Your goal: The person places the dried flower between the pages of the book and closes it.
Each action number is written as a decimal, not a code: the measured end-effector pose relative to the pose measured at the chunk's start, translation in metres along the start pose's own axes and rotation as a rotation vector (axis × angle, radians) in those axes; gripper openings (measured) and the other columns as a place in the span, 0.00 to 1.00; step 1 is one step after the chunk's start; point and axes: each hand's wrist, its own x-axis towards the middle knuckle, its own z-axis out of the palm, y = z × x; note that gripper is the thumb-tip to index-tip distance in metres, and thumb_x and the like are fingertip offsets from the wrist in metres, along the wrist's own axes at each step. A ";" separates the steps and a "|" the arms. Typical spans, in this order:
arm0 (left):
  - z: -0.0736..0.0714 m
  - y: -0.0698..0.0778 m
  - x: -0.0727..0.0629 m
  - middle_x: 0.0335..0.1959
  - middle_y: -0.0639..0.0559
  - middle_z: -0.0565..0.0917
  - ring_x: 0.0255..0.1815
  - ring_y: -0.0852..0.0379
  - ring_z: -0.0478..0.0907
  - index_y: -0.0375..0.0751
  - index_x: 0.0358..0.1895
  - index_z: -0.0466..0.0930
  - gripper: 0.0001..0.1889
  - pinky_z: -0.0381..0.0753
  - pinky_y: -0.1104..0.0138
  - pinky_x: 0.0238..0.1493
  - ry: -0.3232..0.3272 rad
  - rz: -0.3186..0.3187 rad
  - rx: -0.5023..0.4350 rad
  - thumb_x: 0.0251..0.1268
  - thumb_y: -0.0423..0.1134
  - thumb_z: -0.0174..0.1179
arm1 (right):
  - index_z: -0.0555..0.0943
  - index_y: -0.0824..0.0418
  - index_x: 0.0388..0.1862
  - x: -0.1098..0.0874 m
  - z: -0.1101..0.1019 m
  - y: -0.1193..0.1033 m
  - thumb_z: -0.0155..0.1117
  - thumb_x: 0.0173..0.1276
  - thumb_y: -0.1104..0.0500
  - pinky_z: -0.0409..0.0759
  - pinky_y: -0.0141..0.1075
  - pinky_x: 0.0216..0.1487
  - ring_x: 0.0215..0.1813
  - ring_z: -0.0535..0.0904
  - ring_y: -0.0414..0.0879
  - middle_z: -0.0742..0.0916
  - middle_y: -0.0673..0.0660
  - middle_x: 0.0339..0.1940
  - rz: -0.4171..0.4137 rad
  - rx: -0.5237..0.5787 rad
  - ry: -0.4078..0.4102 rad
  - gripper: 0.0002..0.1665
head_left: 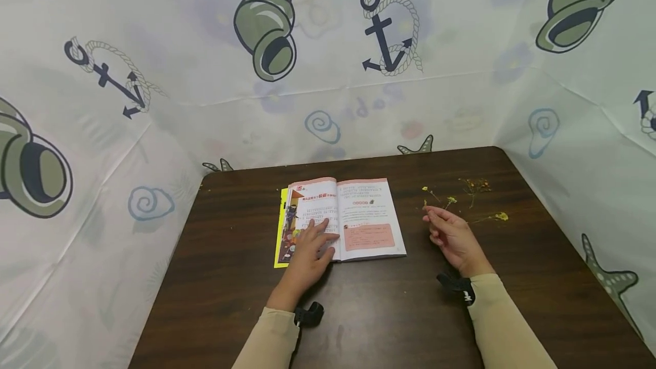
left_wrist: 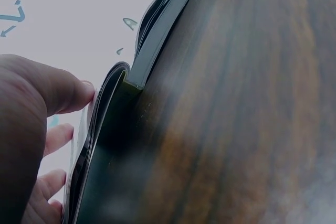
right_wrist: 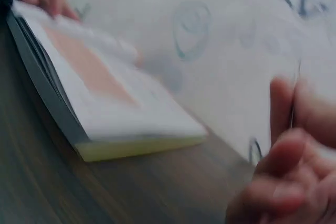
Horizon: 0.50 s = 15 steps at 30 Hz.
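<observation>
An open book (head_left: 365, 215) with printed pages lies on the table. My left hand (head_left: 310, 246) rests on its left page with the fingers spread. In the left wrist view, the thumb (left_wrist: 68, 90) touches the page beside the book's lower edge. To the right of the book, my right hand (head_left: 453, 239) is raised slightly and pinches a thin stem (right_wrist: 292, 111) between thumb and fingertip. A small yellowish tip shows at those fingers in the head view; its detail is too small to tell. Beyond this hand lie yellow flower sprigs (head_left: 501, 216).
A yellow cover edge (head_left: 279, 244) sticks out under the book's left side. A drier-looking, branched sprig (head_left: 476, 185) lies at the back right of the dark wooden table (head_left: 220, 278). Printed white cloth (head_left: 328, 73) hangs around the table's back and sides.
</observation>
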 end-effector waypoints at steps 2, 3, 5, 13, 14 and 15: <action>0.000 -0.001 0.000 0.87 0.49 0.66 0.92 0.35 0.48 0.54 0.64 0.87 0.15 0.44 0.29 0.87 0.002 -0.003 -0.002 0.81 0.41 0.63 | 0.88 0.51 0.54 0.000 0.016 0.002 0.65 0.84 0.54 0.70 0.26 0.26 0.29 0.73 0.35 0.91 0.44 0.41 0.063 -0.060 0.029 0.08; 0.000 -0.001 0.000 0.87 0.48 0.67 0.92 0.35 0.48 0.53 0.64 0.87 0.15 0.44 0.29 0.87 0.004 -0.002 -0.006 0.81 0.40 0.63 | 0.88 0.53 0.54 -0.001 0.024 0.003 0.66 0.83 0.54 0.69 0.26 0.26 0.28 0.73 0.36 0.91 0.44 0.40 0.091 -0.084 0.042 0.09; 0.000 -0.002 0.000 0.88 0.49 0.66 0.93 0.36 0.48 0.54 0.64 0.87 0.15 0.44 0.30 0.88 -0.002 -0.007 -0.009 0.81 0.41 0.63 | 0.87 0.57 0.53 -0.003 0.041 0.007 0.67 0.83 0.54 0.67 0.27 0.24 0.26 0.71 0.36 0.91 0.46 0.39 0.129 -0.125 0.062 0.10; -0.001 -0.002 -0.001 0.88 0.51 0.65 0.93 0.38 0.46 0.55 0.65 0.86 0.14 0.41 0.32 0.89 -0.018 -0.023 -0.016 0.82 0.44 0.62 | 0.83 0.70 0.58 -0.002 0.099 0.015 0.69 0.81 0.55 0.64 0.30 0.21 0.20 0.64 0.37 0.78 0.46 0.27 0.088 -0.314 0.098 0.19; -0.001 -0.002 -0.002 0.88 0.51 0.65 0.93 0.38 0.46 0.55 0.65 0.86 0.14 0.41 0.32 0.89 -0.016 -0.022 -0.020 0.82 0.43 0.62 | 0.82 0.71 0.58 -0.001 0.105 0.016 0.69 0.81 0.56 0.64 0.30 0.21 0.20 0.64 0.37 0.79 0.47 0.28 0.084 -0.310 0.088 0.20; -0.001 -0.002 -0.002 0.88 0.51 0.66 0.93 0.38 0.46 0.55 0.65 0.86 0.14 0.41 0.32 0.89 -0.013 -0.020 -0.022 0.82 0.43 0.62 | 0.82 0.72 0.59 0.001 0.110 0.017 0.68 0.81 0.56 0.64 0.30 0.21 0.20 0.64 0.37 0.81 0.48 0.30 0.083 -0.305 0.075 0.20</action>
